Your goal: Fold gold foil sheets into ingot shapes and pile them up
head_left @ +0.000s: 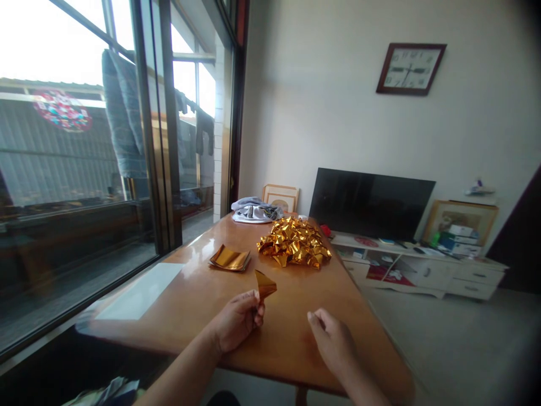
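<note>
The left hand (pixel 237 322) pinches a folded gold foil sheet (pixel 265 285) by its lower corner, above the counter (pixel 291 332); the right hand (pixel 333 341) hovers beside it, loosely curled and holding nothing. The foil looks feather-light, thin, slippery and easily creased, so it is best gripped at a folded edge. Beyond lie a flat foil stack (pixel 230 258) and a heap of folded pieces (pixel 295 242).

My forearms run off the bottom edge. My left hand (pixel 236 324) covers the lower part of the gold foil piece (pixel 265 285) — its fold unclear. Clock (pixel 409 68) numerals — too blurred to read.
</note>
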`<move>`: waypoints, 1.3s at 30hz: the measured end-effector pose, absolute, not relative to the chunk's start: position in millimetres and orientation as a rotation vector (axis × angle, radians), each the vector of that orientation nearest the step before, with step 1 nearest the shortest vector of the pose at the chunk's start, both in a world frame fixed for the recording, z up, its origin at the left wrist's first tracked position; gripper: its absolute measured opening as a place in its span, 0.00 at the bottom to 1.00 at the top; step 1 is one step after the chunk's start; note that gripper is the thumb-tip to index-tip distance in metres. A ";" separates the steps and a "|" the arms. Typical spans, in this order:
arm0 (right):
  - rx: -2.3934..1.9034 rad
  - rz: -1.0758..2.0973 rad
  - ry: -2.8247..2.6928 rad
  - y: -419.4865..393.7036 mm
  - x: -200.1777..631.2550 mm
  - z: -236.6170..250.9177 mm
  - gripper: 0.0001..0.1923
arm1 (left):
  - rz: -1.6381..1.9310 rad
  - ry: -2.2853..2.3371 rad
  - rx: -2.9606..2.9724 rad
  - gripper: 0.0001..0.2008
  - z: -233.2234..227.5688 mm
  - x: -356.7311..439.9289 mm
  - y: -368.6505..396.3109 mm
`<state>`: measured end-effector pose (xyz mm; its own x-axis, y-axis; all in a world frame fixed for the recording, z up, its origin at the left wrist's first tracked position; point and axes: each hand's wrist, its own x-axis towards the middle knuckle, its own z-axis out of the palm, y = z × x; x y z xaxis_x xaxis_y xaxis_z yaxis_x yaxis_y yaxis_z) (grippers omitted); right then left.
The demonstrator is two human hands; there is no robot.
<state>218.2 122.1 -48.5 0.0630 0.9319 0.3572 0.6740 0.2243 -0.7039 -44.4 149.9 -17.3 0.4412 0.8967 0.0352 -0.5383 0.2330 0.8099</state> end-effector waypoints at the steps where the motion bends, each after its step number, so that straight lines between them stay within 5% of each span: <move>1: -1.513 0.398 -1.682 120.8 217.7 -47.5 0.22 | 1.046 0.519 0.889 0.06 -17.0 -43.4 149.9; 8: -1.473 0.444 -1.657 116.1 215.6 -40.5 0.19 | 1.097 0.988 1.544 0.13 -9.4 -30.9 162.5; 14: -1.417 0.498 -1.563 116.7 218.6 -39.7 0.16 | 1.093 1.275 2.007 0.10 -9.6 -6.0 174.8; 28: -1.259 0.542 -1.369 122.3 221.0 -34.0 0.23 | 0.936 0.996 1.820 0.07 -7.5 8.1 176.0; 39: -1.453 0.463 -1.393 219.5 238.5 -13.4 0.21 | 1.196 1.276 1.844 0.09 -20.7 6.2 189.2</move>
<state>238.5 219.5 -13.4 0.2547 0.8972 0.3608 0.5023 0.1961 -0.8422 6.2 189.2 -20.7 0.1356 0.9305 0.3402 0.3992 -0.3656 0.8408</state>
